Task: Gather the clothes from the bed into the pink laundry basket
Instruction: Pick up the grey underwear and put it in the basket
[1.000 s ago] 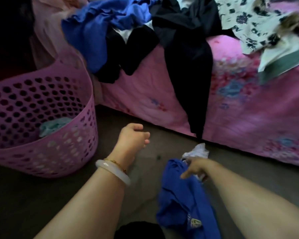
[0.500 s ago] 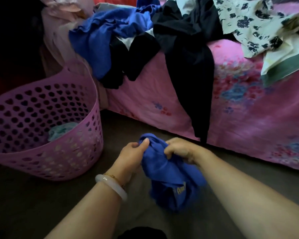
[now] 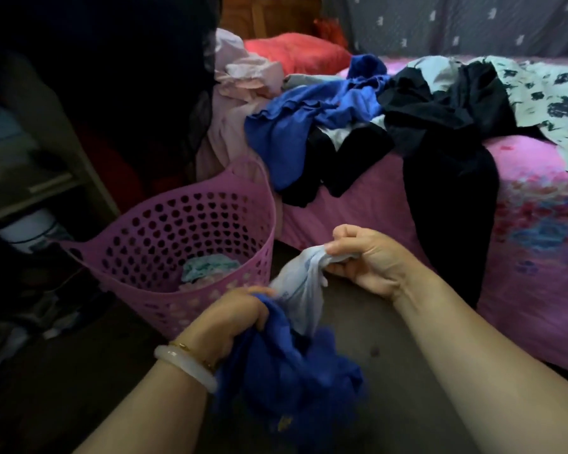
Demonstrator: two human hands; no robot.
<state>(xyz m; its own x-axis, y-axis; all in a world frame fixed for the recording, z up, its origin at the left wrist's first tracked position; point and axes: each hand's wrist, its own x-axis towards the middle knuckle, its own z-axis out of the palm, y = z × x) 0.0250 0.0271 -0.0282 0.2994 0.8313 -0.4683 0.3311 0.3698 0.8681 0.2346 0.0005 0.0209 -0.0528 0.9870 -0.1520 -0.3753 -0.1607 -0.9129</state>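
The left hand [image 3: 240,317] grips a bunched blue garment [image 3: 289,375], fingers curled around the cloth. The right hand [image 3: 371,257] pinches the top of a white garment [image 3: 300,290] and holds it above the blue one. A second ago only the right hand held cloth, low over the floor, and the left was closed on nothing; both hands have since closed on the bundle and lifted it, and the white piece is now drawn clear. The pink laundry basket [image 3: 164,309] stands on the floor just left of the left hand, with a few pieces already inside. The load appears ready to drop in. On the bed [image 3: 545,257], blue, black and patterned clothes [image 3: 368,106] remain to be gathered.
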